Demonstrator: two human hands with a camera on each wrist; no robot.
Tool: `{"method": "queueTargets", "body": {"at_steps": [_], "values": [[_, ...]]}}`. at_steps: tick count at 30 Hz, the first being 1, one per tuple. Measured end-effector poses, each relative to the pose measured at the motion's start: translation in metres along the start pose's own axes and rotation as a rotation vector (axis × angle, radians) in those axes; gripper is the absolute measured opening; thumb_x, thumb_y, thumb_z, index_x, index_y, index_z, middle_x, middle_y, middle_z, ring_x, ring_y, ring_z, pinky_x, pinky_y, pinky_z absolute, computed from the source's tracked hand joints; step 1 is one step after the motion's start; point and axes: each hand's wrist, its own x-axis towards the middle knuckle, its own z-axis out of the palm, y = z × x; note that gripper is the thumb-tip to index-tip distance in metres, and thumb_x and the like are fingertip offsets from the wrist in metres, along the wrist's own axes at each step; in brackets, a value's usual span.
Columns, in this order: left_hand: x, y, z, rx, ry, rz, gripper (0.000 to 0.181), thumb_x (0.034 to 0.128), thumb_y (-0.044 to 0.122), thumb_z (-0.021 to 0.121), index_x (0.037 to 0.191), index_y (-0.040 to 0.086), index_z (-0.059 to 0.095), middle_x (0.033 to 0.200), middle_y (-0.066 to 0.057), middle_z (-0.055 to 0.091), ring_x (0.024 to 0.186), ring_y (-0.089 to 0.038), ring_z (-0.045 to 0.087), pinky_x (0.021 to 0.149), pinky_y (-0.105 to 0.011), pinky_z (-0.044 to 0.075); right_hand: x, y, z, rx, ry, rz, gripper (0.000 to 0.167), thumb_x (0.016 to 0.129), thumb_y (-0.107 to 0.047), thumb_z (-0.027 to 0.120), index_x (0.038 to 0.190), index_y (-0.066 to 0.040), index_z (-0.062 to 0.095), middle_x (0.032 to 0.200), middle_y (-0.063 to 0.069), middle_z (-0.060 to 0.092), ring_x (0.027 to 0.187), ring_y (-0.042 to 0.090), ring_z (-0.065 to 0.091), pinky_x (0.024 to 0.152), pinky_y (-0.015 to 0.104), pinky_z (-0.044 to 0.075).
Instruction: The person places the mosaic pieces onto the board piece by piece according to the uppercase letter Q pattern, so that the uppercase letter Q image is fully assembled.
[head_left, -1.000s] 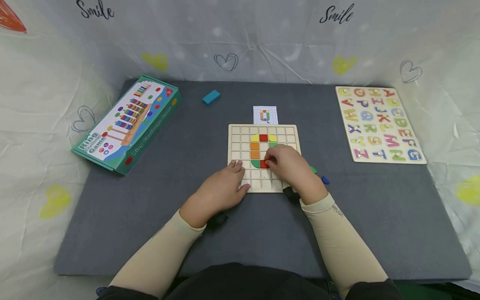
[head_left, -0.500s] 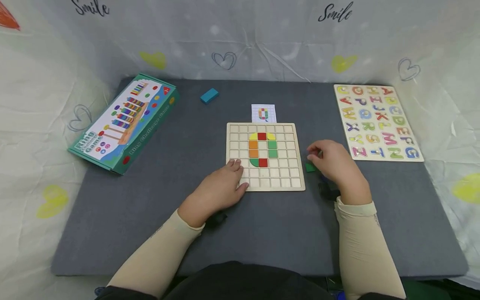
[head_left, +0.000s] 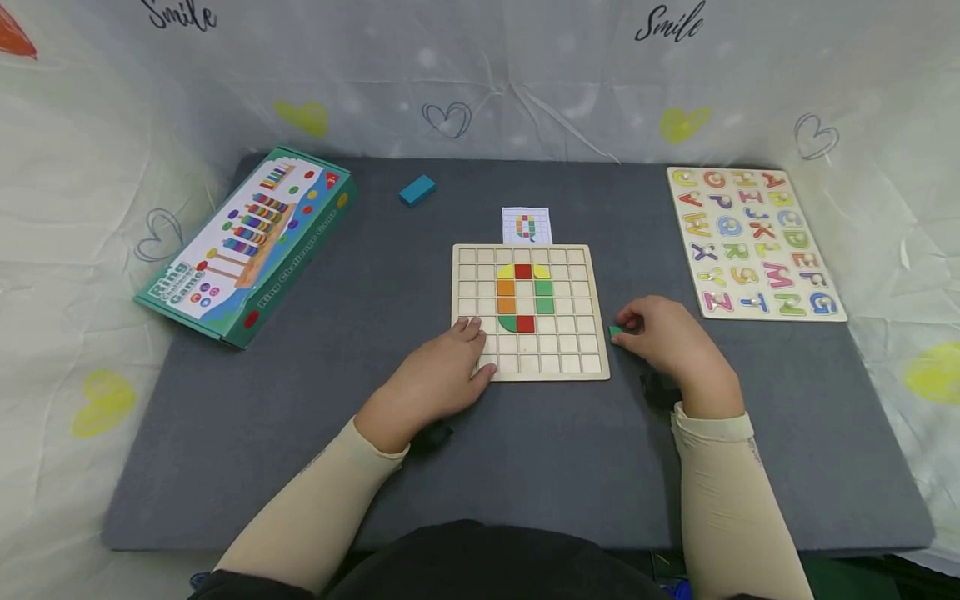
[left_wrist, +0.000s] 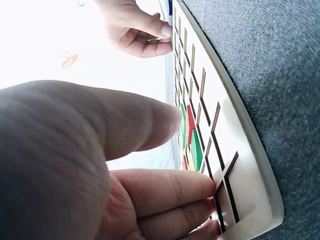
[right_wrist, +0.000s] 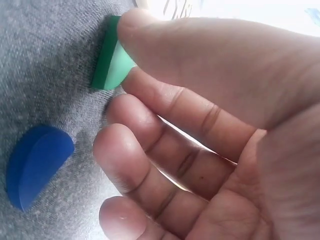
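A square wooden grid board (head_left: 570, 364) lies at mid-table. Red, yellow, orange and green pieces (head_left: 544, 297) sit in its cells in a ring that lacks a piece at the lower right corner. My left hand (head_left: 431, 379) rests on the board's lower left part, fingers fairly straight. Beyond the board's right edge, my right hand (head_left: 667, 342) pinches a green piece with a curved side (right_wrist: 107, 57) between thumb and index finger, low at the tabletop. In the right wrist view a blue rounded piece (right_wrist: 37, 162) lies on the cloth near the other fingertips.
Above the board lies a small card (head_left: 511, 216) printed with a coloured Q-like pattern. A blue block (head_left: 417, 191) lies farther back. A green toy box (head_left: 247, 242) is on the left, and an alphabet puzzle board (head_left: 708, 246) on the right.
My right hand left the red piece in the bottom row, moved right off the board, then lowered and took hold of the green piece. The left hand stays on the board.
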Motion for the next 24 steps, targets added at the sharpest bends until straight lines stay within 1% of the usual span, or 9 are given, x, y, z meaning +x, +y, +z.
{"method": "queueTargets", "body": {"at_steps": [4,8,11,14,18,20,22,24], "values": [[0.0,0.0,0.0,0.003,0.001,-0.002,0.062,0.1121,0.035,0.061,0.16,-0.003,0.051,0.174,-0.019,0.04,0.165,-0.035,0.032,0.133,-0.049,0.035,-0.001,-0.004,0.002,-0.011,-0.004,0.001,0.021,0.099,-0.016,0.079,0.111,0.002,0.076,0.105,0.019,0.073,0.093,0.032,0.066,0.085,0.052,0.056],[0.001,0.0,0.0,0.006,-0.001,0.002,0.061,0.1124,0.034,0.061,0.16,-0.003,0.051,0.174,-0.019,0.039,0.165,-0.035,0.032,0.133,-0.048,0.034,-0.002,-0.006,0.002,-0.009,-0.004,0.005,0.016,0.099,-0.015,0.079,0.106,-0.001,0.073,0.097,0.015,0.071,0.086,0.028,0.064,0.077,0.045,0.054],[0.001,0.0,0.0,0.002,-0.001,0.003,0.061,0.1123,0.033,0.061,0.16,-0.003,0.051,0.174,-0.019,0.04,0.165,-0.035,0.032,0.133,-0.048,0.034,-0.005,-0.008,0.0,0.005,0.019,-0.002,0.013,0.1,-0.013,0.079,0.103,-0.003,0.071,0.091,0.012,0.069,0.082,0.026,0.063,0.073,0.041,0.051],[0.0,0.001,0.0,0.0,0.0,0.001,0.061,0.1122,0.034,0.061,0.16,-0.003,0.051,0.174,-0.019,0.04,0.165,-0.035,0.033,0.133,-0.049,0.034,-0.008,-0.012,-0.004,0.029,0.098,-0.027,0.011,0.101,-0.011,0.078,0.105,-0.004,0.07,0.09,0.012,0.068,0.081,0.026,0.062,0.072,0.04,0.049],[0.001,0.0,0.001,0.003,0.007,0.004,0.061,0.1121,0.033,0.061,0.159,-0.004,0.052,0.173,-0.02,0.041,0.165,-0.036,0.034,0.133,-0.049,0.035,-0.01,-0.022,-0.006,0.04,0.266,-0.09,0.013,0.103,-0.008,0.075,0.114,-0.002,0.073,0.095,0.014,0.068,0.085,0.029,0.061,0.076,0.044,0.049],[0.001,-0.001,0.001,0.004,0.012,0.007,0.061,0.112,0.033,0.061,0.159,-0.004,0.052,0.173,-0.02,0.041,0.165,-0.036,0.034,0.132,-0.049,0.036,-0.009,-0.031,-0.005,0.056,0.331,-0.114,0.016,0.104,-0.007,0.072,0.118,-0.001,0.074,0.098,0.015,0.068,0.088,0.03,0.06,0.078,0.046,0.049],[0.001,-0.001,0.001,0.004,0.013,0.008,0.06,0.1119,0.033,0.061,0.159,-0.004,0.052,0.173,-0.02,0.041,0.164,-0.037,0.035,0.132,-0.049,0.036,-0.006,-0.04,-0.004,0.08,0.368,-0.13,0.016,0.105,-0.007,0.071,0.119,-0.001,0.076,0.1,0.016,0.07,0.089,0.031,0.062,0.079,0.047,0.051],[0.001,-0.001,0.001,0.004,0.014,0.008,0.061,0.1119,0.033,0.061,0.159,-0.004,0.052,0.173,-0.021,0.041,0.164,-0.037,0.035,0.132,-0.049,0.036,-0.002,-0.049,0.0,0.125,0.36,-0.135,0.017,0.105,-0.008,0.07,0.12,-0.002,0.076,0.102,0.015,0.072,0.09,0.031,0.065,0.081,0.046,0.053]]}}
